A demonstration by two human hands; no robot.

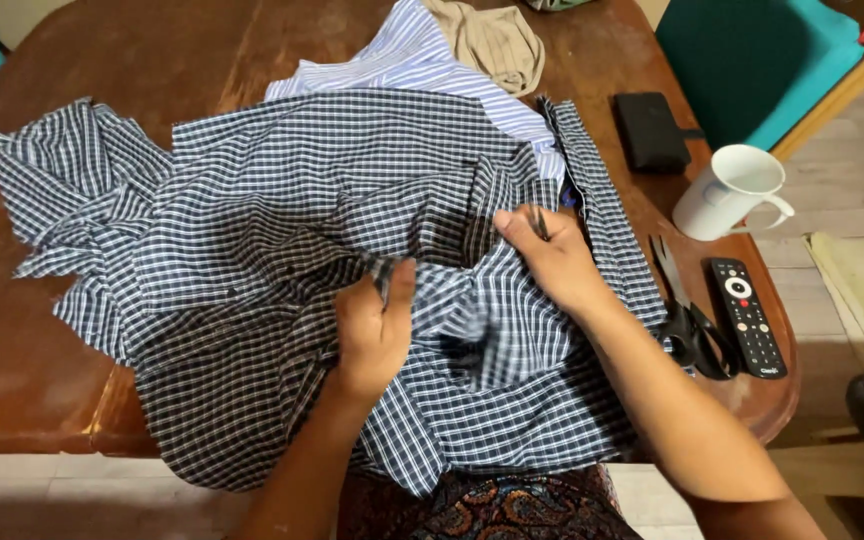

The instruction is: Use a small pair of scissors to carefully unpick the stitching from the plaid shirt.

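The checked shirt point(352, 260) is pinched by both hands, left point(374, 330) and right point(550, 258); its hem is draped past the desk point(22, 350) edge at 6 o'clock, scissors point(690, 318) partly covered.

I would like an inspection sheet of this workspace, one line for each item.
Surface: brown wooden table, worn.
Job's things: dark checked shirt, spread out and creased.
Clutter: striped shirt, beige cloth, black case, white mug, scissors, remote control.
Grippers: left hand and right hand pinch shirt folds.
Cables: nothing seen.
Surroundings: teal chair, pale floor.
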